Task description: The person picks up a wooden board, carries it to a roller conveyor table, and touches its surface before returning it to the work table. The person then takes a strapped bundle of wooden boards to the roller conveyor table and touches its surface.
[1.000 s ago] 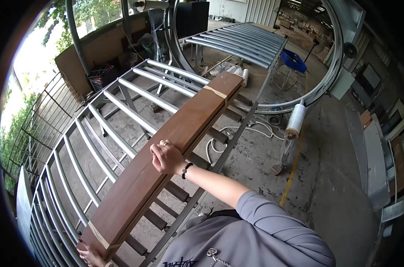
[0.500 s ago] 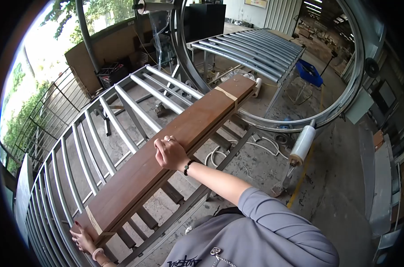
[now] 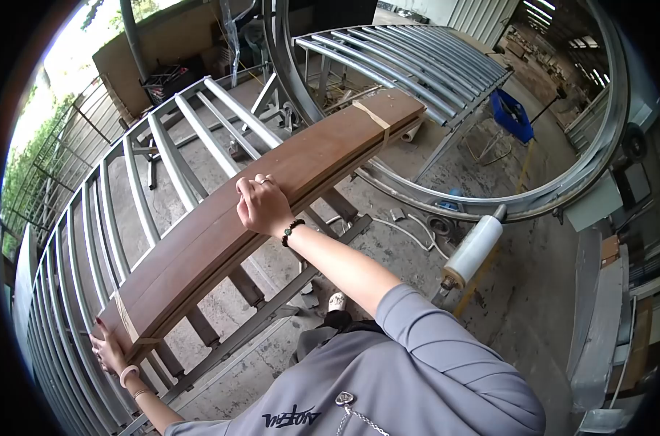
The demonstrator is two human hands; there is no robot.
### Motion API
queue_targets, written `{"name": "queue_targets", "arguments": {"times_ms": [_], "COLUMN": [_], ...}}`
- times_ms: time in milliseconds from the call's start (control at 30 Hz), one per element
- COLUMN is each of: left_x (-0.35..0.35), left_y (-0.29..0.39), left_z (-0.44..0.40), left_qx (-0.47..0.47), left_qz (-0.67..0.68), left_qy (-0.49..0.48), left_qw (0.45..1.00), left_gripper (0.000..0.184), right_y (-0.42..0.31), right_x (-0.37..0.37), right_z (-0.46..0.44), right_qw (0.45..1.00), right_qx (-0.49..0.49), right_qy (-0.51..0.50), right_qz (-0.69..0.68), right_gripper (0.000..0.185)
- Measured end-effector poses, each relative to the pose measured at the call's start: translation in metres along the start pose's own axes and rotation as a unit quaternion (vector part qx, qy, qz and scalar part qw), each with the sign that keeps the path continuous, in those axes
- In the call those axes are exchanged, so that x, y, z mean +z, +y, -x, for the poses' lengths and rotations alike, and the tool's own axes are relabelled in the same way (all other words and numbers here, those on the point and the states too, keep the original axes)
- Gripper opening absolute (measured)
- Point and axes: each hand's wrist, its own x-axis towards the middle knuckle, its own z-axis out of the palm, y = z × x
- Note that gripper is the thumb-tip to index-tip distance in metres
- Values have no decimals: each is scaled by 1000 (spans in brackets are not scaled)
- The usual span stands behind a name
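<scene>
A long bundle of brown wooden boards (image 3: 199, 225) lies slantwise across the metal rollers, with pale straps around it near both ends. Its far end reaches into the large metal ring (image 3: 548, 207). My left hand (image 3: 110, 352) grips the near end, its thumb side at the top edge and some fingers hidden. On the top face, around the middle of the bundle, rests my right hand (image 3: 264, 206), its fingers curled in tightly. What is under those curled fingers, if anything, is hidden.
The near roller conveyor (image 3: 137, 189) runs under and left of the boards. Beyond the ring stands a second roller conveyor (image 3: 410, 62), with a blue bin (image 3: 512, 116) beside it. A roll of clear film (image 3: 475, 251) hangs on the ring. White hose (image 3: 410, 231) lies on the floor.
The bundle has slid a little farther into the ring toward the second conveyor. Both hands stay against it. The camera view has shifted, and a shoe now shows below.
</scene>
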Motion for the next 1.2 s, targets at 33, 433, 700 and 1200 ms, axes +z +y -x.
{"name": "queue_targets", "arguments": {"times_ms": [33, 433, 700, 1200], "left_x": [0, 13, 16, 17], "left_y": [9, 96, 150, 272], "left_z": [9, 89, 145, 264], "left_qx": [-3, -11, -6, -1], "left_qz": [-3, 2, 13, 14], "left_qy": [-1, 14, 22, 22], "left_qw": [1000, 1000, 1000, 1000], "left_gripper": [100, 100, 97, 94], "right_y": [10, 126, 196, 344], "right_x": [-4, -49, -75, -128], "right_z": [0, -1, -4, -6], "right_qw": [1000, 999, 999, 998], "right_qx": [2, -8, -1, 12], "right_qy": [5, 9, 13, 32], "right_qz": [0, -33, -50, -53], "right_gripper": [14, 15, 14, 18]}}
